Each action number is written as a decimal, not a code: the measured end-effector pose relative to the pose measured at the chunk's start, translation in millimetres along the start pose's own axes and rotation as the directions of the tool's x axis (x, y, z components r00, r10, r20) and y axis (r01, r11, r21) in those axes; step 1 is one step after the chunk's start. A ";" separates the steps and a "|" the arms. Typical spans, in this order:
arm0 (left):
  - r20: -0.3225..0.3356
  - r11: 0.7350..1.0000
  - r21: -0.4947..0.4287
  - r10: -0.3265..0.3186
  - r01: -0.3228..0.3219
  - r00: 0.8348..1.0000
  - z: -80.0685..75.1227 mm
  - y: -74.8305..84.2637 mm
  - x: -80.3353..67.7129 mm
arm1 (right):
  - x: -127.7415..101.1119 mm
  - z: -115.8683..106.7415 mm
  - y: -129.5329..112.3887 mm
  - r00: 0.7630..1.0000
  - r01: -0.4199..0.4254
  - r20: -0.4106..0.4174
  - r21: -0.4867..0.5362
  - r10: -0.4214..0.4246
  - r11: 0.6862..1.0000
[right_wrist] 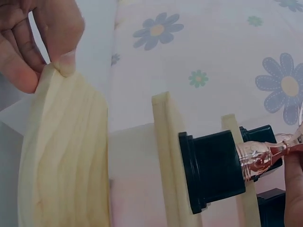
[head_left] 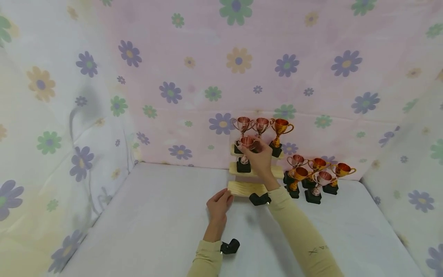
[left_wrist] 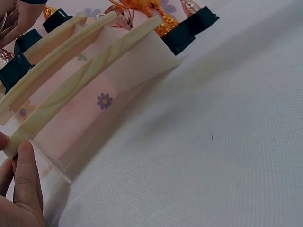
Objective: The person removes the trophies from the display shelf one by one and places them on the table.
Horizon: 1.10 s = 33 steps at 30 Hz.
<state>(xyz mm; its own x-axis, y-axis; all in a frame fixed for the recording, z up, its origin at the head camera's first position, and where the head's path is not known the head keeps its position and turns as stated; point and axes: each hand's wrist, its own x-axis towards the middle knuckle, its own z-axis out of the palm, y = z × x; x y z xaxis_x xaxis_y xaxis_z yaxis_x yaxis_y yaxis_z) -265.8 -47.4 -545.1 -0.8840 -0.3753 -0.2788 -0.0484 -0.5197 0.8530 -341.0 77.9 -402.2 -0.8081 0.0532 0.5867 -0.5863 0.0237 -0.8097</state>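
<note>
Plainly, from the head view: a rose-gold trophy [head_left: 244, 159] at the left end of the middle tier [head_left: 271, 172] of a wooden stand [head_left: 250, 189], with the right hand [head_left: 261, 157] at its bowl [head_left: 247, 142], thumb and fingertips clamped round it; mouth up, black base [head_left: 243, 166] down, long axis close to vertical; on the far tier [head_left: 233, 150], three more trophies [head_left: 262, 124]; to the right of the stand, a further group of trophies [head_left: 317, 164] on the white table [head_left: 166, 215]; at the near tier [head_left: 238, 187], left corner, the left hand [head_left: 219, 207].

Next, from the left wrist view: left thumb and fingers pinched together on the end of the near tier; black base apparently resting on the middle tier, far beyond; right hand only partly in sight, too cropped to tell its grip from here.

Lastly, from the right wrist view: base square-edged and upright, narrowing to a ridged stem [right_wrist: 255, 161]; probably light, stiff and slick-coated, fragile mainly at the thin parts; best gripped at the stem, or low on the base for steadiness; handle direction, cannot tell.
</note>
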 end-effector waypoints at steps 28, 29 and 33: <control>0.003 1.000 0.005 0.012 -0.012 1.000 0.5 -1.6 2.6 | -76.4 -50.8 13.4 0.992 0.010 0.124 0.018 -0.012 1.000; 0.002 1.000 0.003 0.009 -0.009 1.000 0.7 -1.8 3.2 | -81.4 -56.9 12.7 0.990 0.014 0.140 0.016 -0.016 1.000; 0.003 1.000 0.000 0.019 -0.019 1.000 2.2 -2.0 3.2 | -101.6 -84.7 8.0 0.984 0.035 0.172 0.040 -0.042 0.999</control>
<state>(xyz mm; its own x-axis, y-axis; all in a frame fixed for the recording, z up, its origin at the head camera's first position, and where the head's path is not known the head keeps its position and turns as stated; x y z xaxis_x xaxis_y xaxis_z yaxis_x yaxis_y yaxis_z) -269.6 -45.9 -546.7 -0.8861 -0.3832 -0.2609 -0.0310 -0.5127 0.8580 -258.7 157.3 -469.3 -0.7807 -0.1204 0.6132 -0.6162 -0.0142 -0.7874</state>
